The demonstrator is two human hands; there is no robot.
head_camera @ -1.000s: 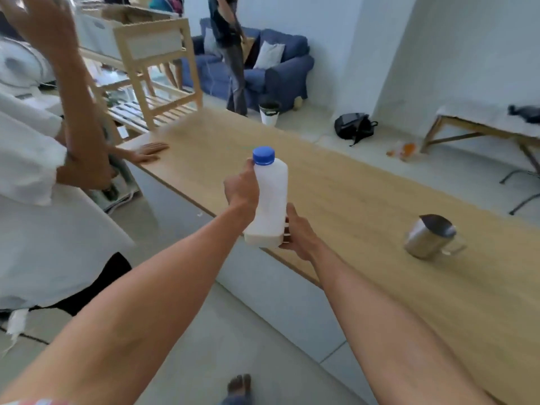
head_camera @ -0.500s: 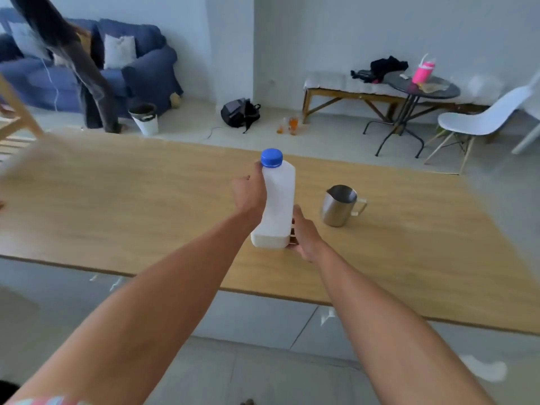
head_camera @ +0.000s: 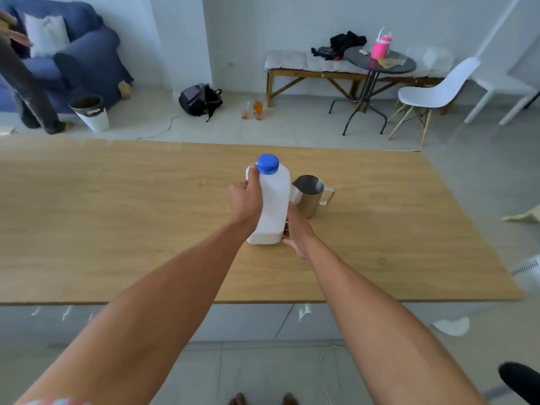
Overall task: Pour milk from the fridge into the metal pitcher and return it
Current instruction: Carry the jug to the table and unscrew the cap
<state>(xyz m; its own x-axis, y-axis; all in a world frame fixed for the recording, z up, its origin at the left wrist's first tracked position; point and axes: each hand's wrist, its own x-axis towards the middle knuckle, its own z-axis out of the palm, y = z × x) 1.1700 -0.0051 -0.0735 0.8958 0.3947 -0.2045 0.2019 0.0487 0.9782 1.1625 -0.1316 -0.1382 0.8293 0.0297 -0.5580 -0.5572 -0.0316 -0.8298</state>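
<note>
Milk bottle (head_camera: 273, 206), white with blue cap (head_camera: 268, 164) on, upright over the wooden table (head_camera: 117, 214); whether its base touches the surface is unclear. Left hand (head_camera: 245, 200) wraps the bottle's left side, thumb up near the cap. Right hand (head_camera: 296, 229) clasps the lower right edge, fingers hidden behind the bottle. Metal pitcher (head_camera: 309, 194) stands just right of and behind the bottle, handle pointing right, mouth open upward. Bare feet (head_camera: 263, 400) on the floor below.
</note>
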